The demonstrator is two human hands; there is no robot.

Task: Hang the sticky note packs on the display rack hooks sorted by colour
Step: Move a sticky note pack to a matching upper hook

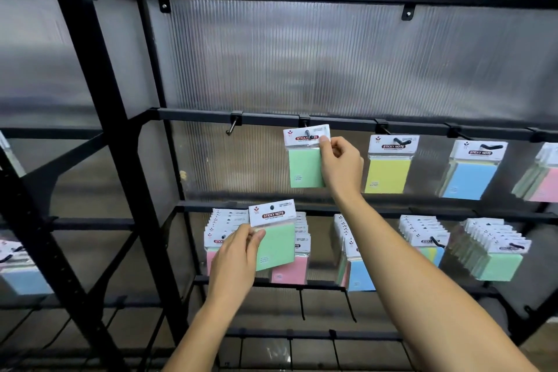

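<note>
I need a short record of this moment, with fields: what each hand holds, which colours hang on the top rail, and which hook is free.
right hand: pinches the header of a green pack on the hook
left hand: holds a second green pack, not hung
top rail, rightward from there: yellow pack, blue pack, pink pack
free hook: empty hook, left of the green one
lower rail: mixed colour stacks

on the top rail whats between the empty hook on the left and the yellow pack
One hook carrying a green pack, which the right hand pinches at its header card. The empty hook and yellow pack flank it in the head view.
</note>
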